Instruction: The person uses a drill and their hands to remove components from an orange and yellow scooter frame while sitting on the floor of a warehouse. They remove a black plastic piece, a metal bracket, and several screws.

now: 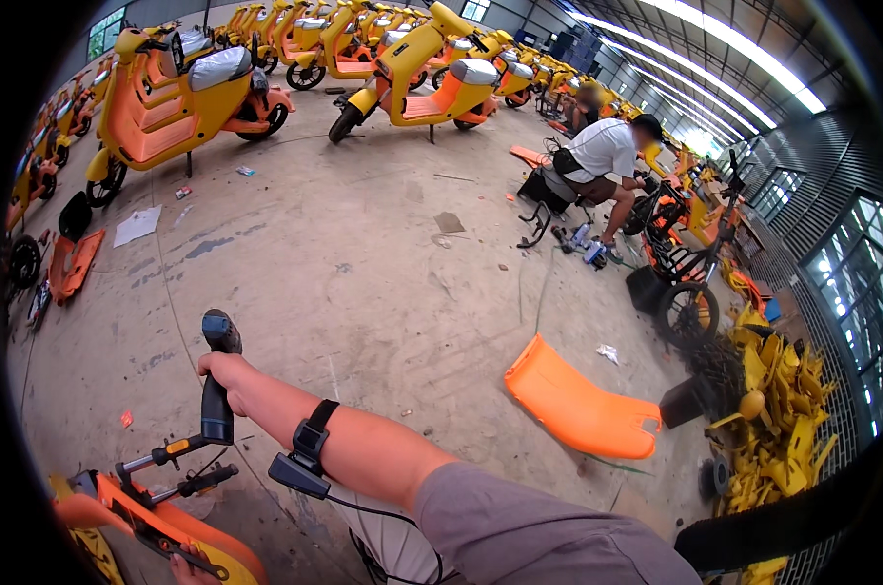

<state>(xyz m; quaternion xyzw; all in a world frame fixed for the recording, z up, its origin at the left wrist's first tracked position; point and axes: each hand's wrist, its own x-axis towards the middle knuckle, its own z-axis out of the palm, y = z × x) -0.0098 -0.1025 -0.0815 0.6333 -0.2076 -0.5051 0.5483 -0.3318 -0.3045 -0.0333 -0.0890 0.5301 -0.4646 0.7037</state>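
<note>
- Head view: the right hand [225, 372] is closed around the dark grip of a handlebar [216, 390]. The forearm reaches in from the lower right and wears a black strap with a small device [305, 453] and a cable.
- The handlebar rises from an orange and yellow scooter [158, 522] at the lower left, with a brake lever [173, 450] just below the grip.
- The left hand [190, 568] shows only at the bottom edge, touching the scooter's orange body; whether it is open or closed cannot be told.
- An orange plastic panel [578, 405] lies on the concrete floor [344, 263] to the right, well apart from the hands.
- A pile of yellow parts [773, 409] sits by the right wall.
- Another person in a white shirt [602, 156] sits bent over a stripped scooter frame [680, 263] further back.
- Rows of yellow and orange scooters [183, 97] stand along the far side of the hall.
- A second orange panel [71, 263] lies at the left edge.
</note>
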